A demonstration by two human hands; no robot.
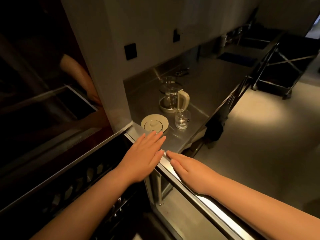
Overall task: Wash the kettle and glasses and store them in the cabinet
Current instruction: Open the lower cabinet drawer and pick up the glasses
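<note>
A glass kettle (170,99) with a cream handle and base stands on the steel counter (204,87). Behind it stands a clear glass (168,81). Another clear glass (182,119) stands in front of the kettle to the right. A round cream lid (154,122) lies flat to the left of that glass. My left hand (144,155) is stretched out flat with straight fingers just short of the lid, holding nothing. My right hand (188,171) lies flat along the counter's steel edge, fingers straight, also empty.
A dark sink basin (78,170) lies at the lower left. A white pillar (103,66) rises left of the counter. Two black wall plates (130,51) sit on the wall. A black wheeled cart (284,66) stands at the far right on open grey floor.
</note>
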